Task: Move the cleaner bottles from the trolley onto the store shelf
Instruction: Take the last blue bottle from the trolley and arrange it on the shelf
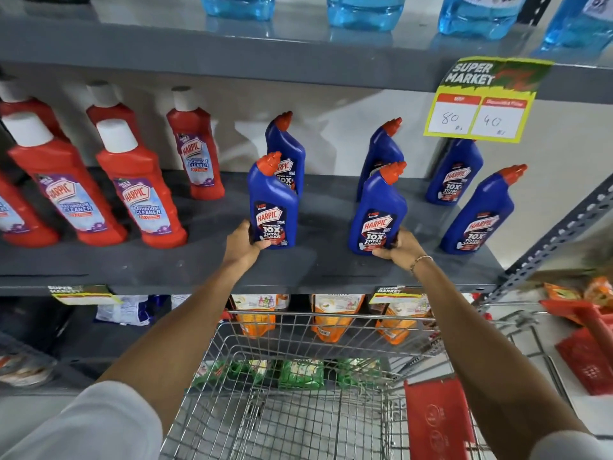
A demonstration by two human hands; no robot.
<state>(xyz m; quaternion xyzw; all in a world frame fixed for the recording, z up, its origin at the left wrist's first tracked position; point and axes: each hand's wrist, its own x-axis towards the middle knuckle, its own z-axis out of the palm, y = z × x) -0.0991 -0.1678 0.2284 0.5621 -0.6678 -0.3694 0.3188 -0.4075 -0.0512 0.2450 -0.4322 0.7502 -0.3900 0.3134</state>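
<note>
My left hand (241,244) grips the base of a blue cleaner bottle (272,207) with an orange cap, standing upright on the grey shelf (205,260). My right hand (403,249) grips the base of a second blue bottle (378,214), also upright on the shelf. Behind them stand two more blue bottles (289,151) (379,154); to the right are two others (456,174) (481,215). The wire trolley (298,393) sits below my arms, and its visible basket holds no bottles.
Several red bathroom cleaner bottles (139,187) fill the shelf's left part. A yellow price tag (481,104) hangs from the upper shelf, which carries blue liquid bottles (365,9). Orange pouches (331,320) sit on the lower shelf. A red trolley seat flap (438,423) is at right.
</note>
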